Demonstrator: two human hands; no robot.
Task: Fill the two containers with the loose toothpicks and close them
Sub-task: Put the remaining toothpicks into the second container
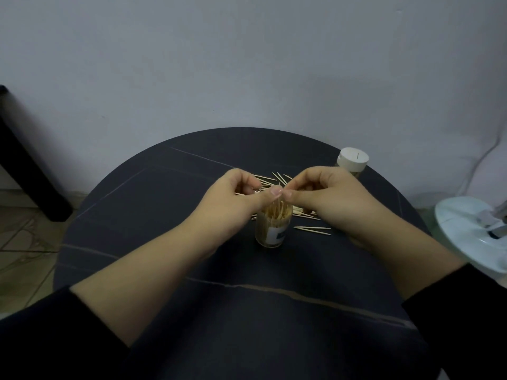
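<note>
Both hands, left [236, 193] and right [321, 193], are curled with fingertips meeting right over the open jar [271, 229] mid-table [164, 215], pinching what looks like a few toothpicks [312, 229]. The rest lie scattered just behind and beside it. They're feather-light, stiff and pointy, so I'd pinch a bunch mid-length. The capped jar [352, 160] sits back right.

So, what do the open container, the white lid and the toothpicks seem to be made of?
Open container: likely clear plastic, glossy; toothpicks show through its wall. White lid: probably matte plastic, evenly opaque. Loose toothpicks: pale wood or bamboo, dull, pointed.
</note>
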